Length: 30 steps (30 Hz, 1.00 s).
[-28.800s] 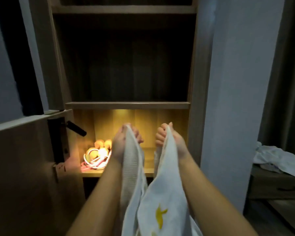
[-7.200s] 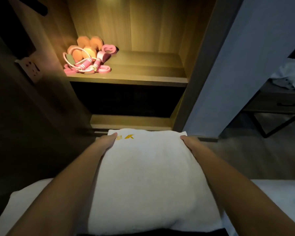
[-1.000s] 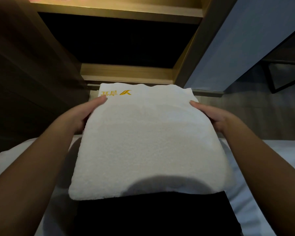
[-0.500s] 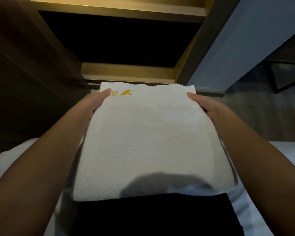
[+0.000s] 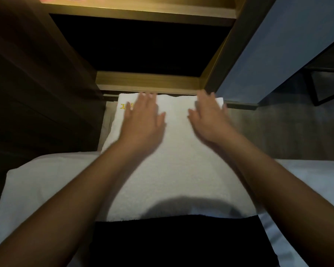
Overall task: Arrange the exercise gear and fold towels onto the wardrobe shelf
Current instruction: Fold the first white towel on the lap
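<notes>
While flat and open atop the folded towel (image 5: 177, 166), left hand (image 5: 143, 120) and right hand (image 5: 210, 120), wardrobe rail (image 5: 147, 81) just beyond.

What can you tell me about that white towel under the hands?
The towel is white terry cloth by its look, folded into a thick rectangle, lying flat, far edge toward the wardrobe. A yellow stitched mark shows at its far left corner. The left hand and right hand rest flat, fingers straight, on its far end.

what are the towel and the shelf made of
Towel: likely white terry cotton, matte; nubby looped pile shows. Shelf: wood or wood-look laminate, satin; faint straight grain. Which one, I cannot tell.
</notes>
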Motion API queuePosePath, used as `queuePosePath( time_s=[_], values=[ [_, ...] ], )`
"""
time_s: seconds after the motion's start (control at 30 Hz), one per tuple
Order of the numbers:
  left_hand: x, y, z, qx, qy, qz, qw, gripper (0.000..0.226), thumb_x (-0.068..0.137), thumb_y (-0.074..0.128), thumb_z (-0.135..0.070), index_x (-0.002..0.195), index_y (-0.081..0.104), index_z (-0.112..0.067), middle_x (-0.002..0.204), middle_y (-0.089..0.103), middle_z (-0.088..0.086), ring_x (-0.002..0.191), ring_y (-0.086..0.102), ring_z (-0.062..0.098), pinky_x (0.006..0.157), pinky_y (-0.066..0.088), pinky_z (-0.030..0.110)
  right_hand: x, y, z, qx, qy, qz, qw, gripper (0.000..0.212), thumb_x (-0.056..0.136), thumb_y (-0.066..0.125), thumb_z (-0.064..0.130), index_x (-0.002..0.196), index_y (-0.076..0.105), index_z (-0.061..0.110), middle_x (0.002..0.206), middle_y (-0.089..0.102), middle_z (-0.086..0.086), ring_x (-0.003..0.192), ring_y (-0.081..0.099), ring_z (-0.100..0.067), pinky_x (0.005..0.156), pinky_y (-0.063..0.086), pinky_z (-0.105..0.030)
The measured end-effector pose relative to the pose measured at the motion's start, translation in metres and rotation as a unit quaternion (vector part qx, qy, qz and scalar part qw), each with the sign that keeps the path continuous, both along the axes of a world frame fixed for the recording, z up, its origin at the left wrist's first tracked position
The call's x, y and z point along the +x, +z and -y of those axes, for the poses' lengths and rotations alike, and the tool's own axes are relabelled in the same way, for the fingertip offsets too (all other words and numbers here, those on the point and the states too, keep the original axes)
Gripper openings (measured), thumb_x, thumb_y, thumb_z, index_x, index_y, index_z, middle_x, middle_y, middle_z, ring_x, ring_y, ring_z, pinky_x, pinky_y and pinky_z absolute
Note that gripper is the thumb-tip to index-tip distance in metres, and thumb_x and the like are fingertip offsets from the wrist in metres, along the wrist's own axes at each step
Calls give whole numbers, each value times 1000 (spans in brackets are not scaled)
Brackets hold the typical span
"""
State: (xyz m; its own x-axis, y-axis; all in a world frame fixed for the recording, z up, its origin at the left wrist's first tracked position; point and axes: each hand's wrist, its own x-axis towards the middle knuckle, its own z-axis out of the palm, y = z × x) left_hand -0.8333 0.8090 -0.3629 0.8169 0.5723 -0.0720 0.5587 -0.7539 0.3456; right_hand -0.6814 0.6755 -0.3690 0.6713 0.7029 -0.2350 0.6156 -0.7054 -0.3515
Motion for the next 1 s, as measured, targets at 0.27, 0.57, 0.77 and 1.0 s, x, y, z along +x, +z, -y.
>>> queuePosePath(
  time_s=[0.27, 0.57, 0.77, 1.0],
  values=[
    [-25, -22, 15, 21, -34, -133, 990, 68, 96, 16, -60, 156, 4, -30, 164, -9, -2, 149, -14, 22, 119, -7, 52, -11, -17, 40, -109, 17, -33, 993, 83, 83, 4, 75, 154, -6, 33, 163, -13, 4, 150, -10, -26, 118, 5, -55],
    [-60, -26, -16, -192, 243, -101, 945, 80, 88, 32, -74, 152, 16, -28, 155, 30, 11, 134, 38, 38, 98, 38, 51, -13, -8, 73, 42, -232, -223, 946, 74, 94, 35, 64, 151, 23, 18, 150, 39, -9, 133, 43, -31, 101, 38, -43],
    [-67, -24, -48, -300, 349, -85, 884, 70, 92, 41, -65, 129, 53, -7, 116, 57, 13, 87, 52, 24, 76, 38, 38, -2, -14, 72, 105, -296, -225, 922, 63, 96, 44, 55, 144, 35, 15, 139, 49, -9, 115, 51, -25, 84, 39, -37],
    [-28, -12, -60, -195, 314, -36, 928, 58, 97, 46, -50, 137, 40, -8, 136, 50, 15, 119, 52, 35, 86, 43, 42, 27, -7, 37, 51, -271, -170, 946, 65, 99, 43, 50, 151, 25, 15, 151, 38, -12, 133, 42, -33, 106, 38, -47]
  ],
)
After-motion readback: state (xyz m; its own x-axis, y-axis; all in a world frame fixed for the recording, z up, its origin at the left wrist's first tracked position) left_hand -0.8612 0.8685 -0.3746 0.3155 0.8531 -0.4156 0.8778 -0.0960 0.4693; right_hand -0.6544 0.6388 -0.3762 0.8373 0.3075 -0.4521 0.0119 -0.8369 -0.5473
